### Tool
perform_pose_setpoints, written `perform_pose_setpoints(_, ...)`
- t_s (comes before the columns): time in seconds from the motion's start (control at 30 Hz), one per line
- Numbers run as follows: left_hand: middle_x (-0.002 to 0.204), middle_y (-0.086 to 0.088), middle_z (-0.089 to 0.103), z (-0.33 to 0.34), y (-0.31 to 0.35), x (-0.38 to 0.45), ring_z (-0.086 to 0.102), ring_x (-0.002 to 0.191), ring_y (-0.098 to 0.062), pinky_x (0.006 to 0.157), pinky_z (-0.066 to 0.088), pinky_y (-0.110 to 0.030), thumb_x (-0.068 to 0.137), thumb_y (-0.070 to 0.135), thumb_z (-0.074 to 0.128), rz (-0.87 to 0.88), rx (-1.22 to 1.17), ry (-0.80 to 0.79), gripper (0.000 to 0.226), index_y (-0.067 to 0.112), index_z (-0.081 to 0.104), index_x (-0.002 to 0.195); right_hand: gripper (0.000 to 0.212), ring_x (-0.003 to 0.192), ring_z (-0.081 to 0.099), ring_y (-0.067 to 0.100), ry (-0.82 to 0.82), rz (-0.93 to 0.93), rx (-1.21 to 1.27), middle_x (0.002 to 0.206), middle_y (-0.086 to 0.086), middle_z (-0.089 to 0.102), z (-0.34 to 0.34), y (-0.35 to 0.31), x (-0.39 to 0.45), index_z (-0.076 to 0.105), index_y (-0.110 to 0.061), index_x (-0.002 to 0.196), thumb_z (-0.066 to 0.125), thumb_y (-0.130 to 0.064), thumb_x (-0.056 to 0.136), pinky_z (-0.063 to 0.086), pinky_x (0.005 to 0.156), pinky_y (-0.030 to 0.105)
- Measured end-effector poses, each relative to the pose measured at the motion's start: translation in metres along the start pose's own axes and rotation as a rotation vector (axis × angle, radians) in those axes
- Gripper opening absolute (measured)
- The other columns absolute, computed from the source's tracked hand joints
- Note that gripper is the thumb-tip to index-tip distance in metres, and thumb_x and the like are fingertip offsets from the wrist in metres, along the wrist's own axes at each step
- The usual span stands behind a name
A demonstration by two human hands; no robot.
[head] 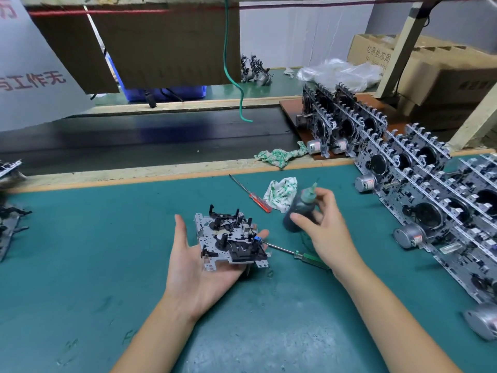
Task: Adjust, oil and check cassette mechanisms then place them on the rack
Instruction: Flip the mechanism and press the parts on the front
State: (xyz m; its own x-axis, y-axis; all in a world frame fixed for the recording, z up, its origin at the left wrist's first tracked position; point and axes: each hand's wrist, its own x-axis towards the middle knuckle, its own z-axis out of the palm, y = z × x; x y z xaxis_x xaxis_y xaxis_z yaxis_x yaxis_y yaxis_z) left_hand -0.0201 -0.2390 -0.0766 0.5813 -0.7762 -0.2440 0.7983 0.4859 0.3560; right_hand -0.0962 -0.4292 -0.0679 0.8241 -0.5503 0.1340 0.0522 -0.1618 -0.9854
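The lower part of the oil bottle (300, 210) is covered by the right hand (321, 227), and its outline is smeared by blur. The underside of the cassette mechanism (231, 239) is hidden against the left hand (192, 265). The green screwdriver (301, 254) is partly masked — its handle end is lost behind the right wrist. The rows of mechanisms (430, 195) are cut off at the right edge — as is the motor (484, 320) there.

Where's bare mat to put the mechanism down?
Bare green mat lies left of the left hand, and nearer the body between the forearms. Crowded: red screwdriver, cloth and green screwdriver around the right hand; racked mechanisms fill the right side.
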Motion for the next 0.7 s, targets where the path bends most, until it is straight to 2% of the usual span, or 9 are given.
perform_pose_setpoints(0.07,0.137,-0.034,0.044,0.001,0.003,-0.001,0.045,0.124,-0.05,0.108,0.03,-0.057,0.077,0.077,0.043,-0.055,0.058,-0.02,0.103,-0.01,0.048,0.132,0.044,0.098,0.055,-0.01,-0.001,-0.039,-0.106,0.108,-0.018,0.054,0.004,-0.002,-0.003,0.044,-0.033,0.099,0.069,-0.001,0.081,0.041,0.092,0.017)
perform_pose_setpoints(0.13,0.138,-0.035,0.041,0.004,0.008,-0.003,0.045,0.126,-0.048,0.107,0.036,-0.054,0.076,0.079,0.041,-0.139,0.12,-0.077,0.104,-0.008,0.049,0.131,0.046,0.1,0.052,-0.004,0.139,-0.162,-0.195,0.106,-0.015,0.053,0.003,-0.008,-0.005,0.043,-0.035,0.104,0.074,-0.011,0.079,0.039,0.087,0.015)
perform_pose_setpoints(0.23,0.136,-0.037,0.042,0.006,0.015,-0.007,0.049,0.122,-0.049,0.101,0.044,-0.051,0.078,0.075,0.049,-0.261,0.255,-0.156,0.096,-0.004,0.051,0.132,0.041,0.089,0.047,0.013,0.257,-0.341,-0.295,0.093,-0.008,0.047,-0.003,-0.021,-0.015,0.041,-0.037,0.107,0.065,-0.02,0.078,0.035,0.08,0.018)
perform_pose_setpoints(0.3,0.133,-0.036,0.046,0.005,0.018,-0.008,0.054,0.115,-0.05,0.099,0.044,-0.052,0.078,0.064,0.062,-0.347,0.355,-0.23,0.084,0.0,0.052,0.133,0.042,0.087,0.045,0.014,0.085,-0.373,-0.384,0.09,-0.006,0.048,-0.004,-0.029,-0.023,0.043,-0.037,0.108,0.059,-0.015,0.075,0.035,0.079,0.021)
perform_pose_setpoints(0.4,0.129,-0.035,0.05,0.005,0.02,-0.012,0.056,0.111,-0.05,0.099,0.043,-0.054,0.08,0.057,0.066,-0.443,0.448,-0.293,0.076,0.003,0.054,0.132,0.055,0.101,0.041,0.013,-0.182,-0.434,-0.845,0.106,-0.004,0.052,-0.002,-0.033,-0.037,0.051,-0.023,0.121,0.056,-0.008,0.068,0.028,0.087,0.023)
perform_pose_setpoints(0.47,0.126,-0.035,0.053,0.008,0.02,-0.014,0.058,0.109,-0.049,0.097,0.045,-0.053,0.078,0.059,0.066,-0.481,0.489,-0.277,0.079,0.001,0.054,0.132,0.059,0.111,0.038,0.013,-0.256,-0.479,-1.006,0.116,-0.002,0.053,-0.006,-0.036,-0.04,0.055,-0.018,0.124,0.06,-0.004,0.066,0.021,0.094,0.023)
perform_pose_setpoints(0.53,0.124,-0.031,0.057,0.006,0.019,-0.015,0.061,0.108,-0.044,0.095,0.048,-0.05,0.072,0.066,0.065,-0.498,0.593,-0.199,0.085,0.004,0.057,0.13,0.051,0.116,0.04,0.014,-0.368,-0.473,-1.082,0.118,-0.003,0.055,-0.012,-0.038,-0.049,0.06,-0.02,0.119,0.064,-0.011,0.069,0.018,0.099,0.024)
perform_pose_setpoints(0.63,0.11,-0.016,0.07,0.004,0.018,-0.011,0.066,0.102,-0.031,0.091,0.052,-0.04,0.067,0.079,0.054,-0.452,0.789,-0.062,0.079,0.013,0.074,0.105,0.048,0.111,0.048,0.015,-0.464,-0.463,-1.162,0.111,-0.007,0.059,-0.022,-0.036,-0.066,0.062,-0.021,0.112,0.076,-0.039,0.069,0.019,0.099,0.023)
perform_pose_setpoints(0.7,0.075,-0.011,0.07,0.005,0.017,-0.011,0.067,0.071,-0.025,0.071,0.051,-0.032,0.061,0.086,0.044,-0.436,0.861,0.002,0.083,0.009,0.073,0.072,0.051,0.096,0.056,0.016,-0.416,-0.461,-1.147,0.095,-0.007,0.062,-0.026,-0.034,-0.076,0.064,-0.019,0.098,0.082,-0.049,0.061,0.025,0.09,0.023)
